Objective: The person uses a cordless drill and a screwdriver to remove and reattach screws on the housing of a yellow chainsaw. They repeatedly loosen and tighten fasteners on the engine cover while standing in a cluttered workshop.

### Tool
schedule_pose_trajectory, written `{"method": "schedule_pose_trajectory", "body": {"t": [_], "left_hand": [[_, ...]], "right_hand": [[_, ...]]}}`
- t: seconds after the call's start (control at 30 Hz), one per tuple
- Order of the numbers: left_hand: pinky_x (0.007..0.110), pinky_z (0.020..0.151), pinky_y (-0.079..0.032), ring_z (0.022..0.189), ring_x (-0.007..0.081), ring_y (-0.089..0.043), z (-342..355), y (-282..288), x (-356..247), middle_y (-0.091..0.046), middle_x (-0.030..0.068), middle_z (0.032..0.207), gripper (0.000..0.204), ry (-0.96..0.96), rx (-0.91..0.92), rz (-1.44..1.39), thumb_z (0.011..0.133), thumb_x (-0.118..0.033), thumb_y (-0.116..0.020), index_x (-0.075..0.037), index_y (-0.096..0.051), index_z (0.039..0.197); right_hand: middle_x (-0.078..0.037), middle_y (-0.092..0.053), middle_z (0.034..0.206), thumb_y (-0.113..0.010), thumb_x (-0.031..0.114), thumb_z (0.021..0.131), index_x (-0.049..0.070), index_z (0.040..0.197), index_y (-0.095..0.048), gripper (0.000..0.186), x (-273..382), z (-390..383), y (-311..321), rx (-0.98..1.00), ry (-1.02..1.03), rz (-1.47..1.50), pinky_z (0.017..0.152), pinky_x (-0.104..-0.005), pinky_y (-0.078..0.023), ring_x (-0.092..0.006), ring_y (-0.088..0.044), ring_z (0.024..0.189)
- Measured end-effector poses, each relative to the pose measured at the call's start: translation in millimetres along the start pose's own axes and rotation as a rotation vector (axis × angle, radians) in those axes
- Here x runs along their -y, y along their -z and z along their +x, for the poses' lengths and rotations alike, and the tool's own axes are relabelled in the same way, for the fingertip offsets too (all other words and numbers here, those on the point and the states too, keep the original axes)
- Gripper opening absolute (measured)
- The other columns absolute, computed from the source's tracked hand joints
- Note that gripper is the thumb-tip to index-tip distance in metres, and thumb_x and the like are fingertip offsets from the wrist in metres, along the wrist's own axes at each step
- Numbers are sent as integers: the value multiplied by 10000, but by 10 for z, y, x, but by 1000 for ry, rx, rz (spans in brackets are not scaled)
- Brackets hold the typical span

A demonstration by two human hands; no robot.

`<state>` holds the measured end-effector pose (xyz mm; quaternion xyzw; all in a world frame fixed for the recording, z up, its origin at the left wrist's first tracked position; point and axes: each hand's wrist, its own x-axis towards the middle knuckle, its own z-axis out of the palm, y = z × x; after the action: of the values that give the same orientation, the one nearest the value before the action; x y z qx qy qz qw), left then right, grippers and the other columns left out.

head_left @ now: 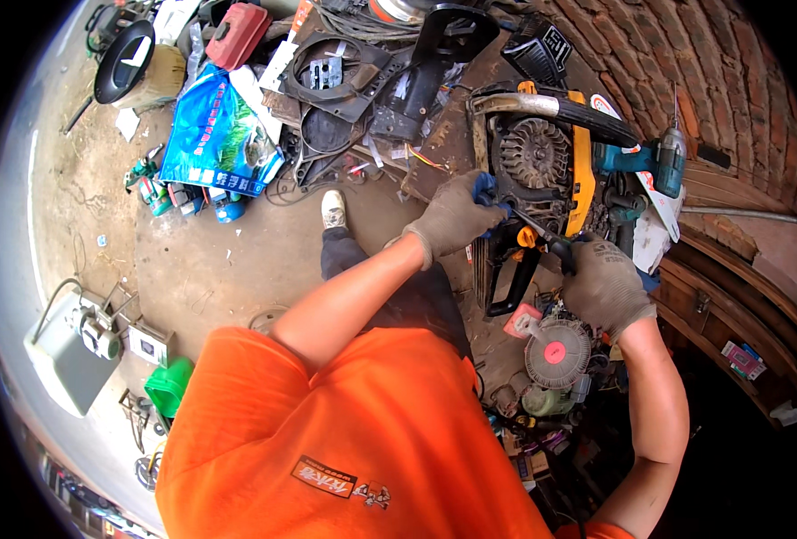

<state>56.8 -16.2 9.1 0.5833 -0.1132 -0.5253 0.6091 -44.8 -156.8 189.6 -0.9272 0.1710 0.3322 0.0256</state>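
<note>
A partly dismantled chainsaw (582, 171) with orange-yellow and black parts lies in front of me, its finned metal flywheel (535, 154) exposed. My right hand (605, 283), in a grey work glove, is closed round the dark handle of a slim metal-shafted tool (535, 225) that looks like a screwdriver. Its shaft points up and left across the saw, toward my other hand. My left hand (460, 216), gloved too and blue at the fingertips, is closed at the saw's left edge by the shaft's far end. What its fingers pinch is hidden.
A cordless drill (670, 162) stands right of the saw by a brick wall (731, 81). A round fan-like cover (557, 352) lies nearer me. Black plastic parts (336, 76), a blue bag (214, 135) and a red case (239, 36) crowd the far left.
</note>
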Motion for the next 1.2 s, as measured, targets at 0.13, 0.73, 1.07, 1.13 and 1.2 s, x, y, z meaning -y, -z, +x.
{"method": "schedule_pose_trajectory", "body": {"t": [0.13, 0.73, 1.07, 1.13, 1.2], "left_hand": [[348, 716, -536, 751, 211, -658, 44, -161, 165, -683, 120, 851, 371, -88, -193, 95, 782, -200, -768, 4, -639, 1065], [412, 821, -528, 884, 336, -685, -48, -273, 199, -701, 187, 935, 430, -106, -198, -27, 788, -194, -733, 6, -614, 1150], [406, 809, -533, 855, 319, -682, 31, -316, 358, -695, 173, 911, 446, -120, -234, -102, 779, -203, -750, -6, -620, 1158], [408, 809, -532, 858, 325, -682, 43, -336, 388, -695, 174, 913, 444, -141, -252, -107, 782, -206, -747, -4, -619, 1156], [345, 777, -525, 827, 198, -630, 41, -337, 399, -692, 111, 940, 418, -124, -227, -125, 808, -154, -747, 15, -611, 1165]], "right_hand": [[-228, -687, 882, -621, 133, 780, -23, 839, -691, 181, 314, 130, 219, 197, 19, -139, 813, -462, -537, -387, -679, 891], [-186, -620, 1080, -595, 154, 816, 9, 859, -714, 192, 242, -40, 155, -113, 84, -540, 842, -406, -477, -315, -601, 1034], [-180, -593, 1179, -581, 149, 820, 12, 909, -701, 203, 219, 76, 53, -190, 174, -637, 909, -430, -432, -317, -561, 1105], [-172, -596, 1165, -585, 152, 818, 13, 908, -704, 204, 238, 93, 78, -181, 190, -629, 884, -429, -432, -310, -563, 1089], [-162, -601, 1133, -586, 154, 818, 11, 905, -709, 207, 235, 110, 52, -202, 241, -689, 859, -430, -432, -304, -563, 1065]]}}
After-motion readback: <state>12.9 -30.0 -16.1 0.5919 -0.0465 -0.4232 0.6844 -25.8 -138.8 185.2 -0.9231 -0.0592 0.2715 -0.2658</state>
